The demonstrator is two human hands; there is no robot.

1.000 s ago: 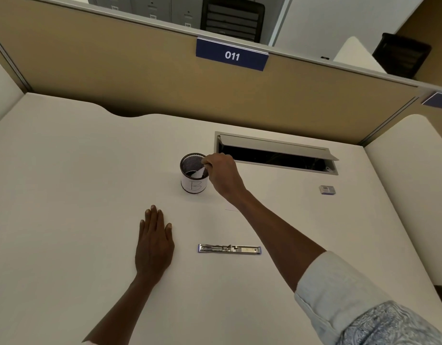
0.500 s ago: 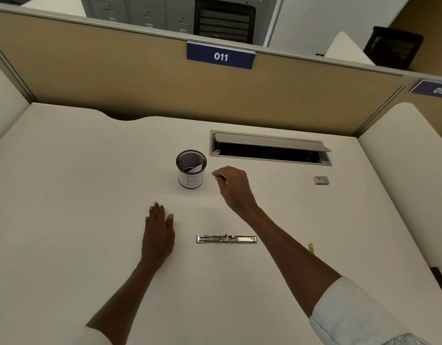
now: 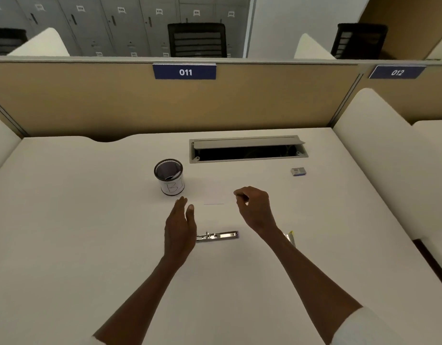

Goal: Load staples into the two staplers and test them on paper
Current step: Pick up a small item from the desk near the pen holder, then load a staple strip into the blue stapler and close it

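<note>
Opened metal stapler [image 3: 218, 236] flat on the counter [image 3: 65, 220]; second stapler [image 3: 290, 238] right of it, partly hidden; staple box [image 3: 298, 171] far right; faint paper [image 3: 215, 195].

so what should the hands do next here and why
Probably bring the left hand down onto the opened stapler to steady or lift it. That hand hovers edge-on right beside its left end, open and empty. The right hand is loosely curled above the faint paper; I cannot tell whether it holds anything. The small staple box sits untouched, far right.
</note>
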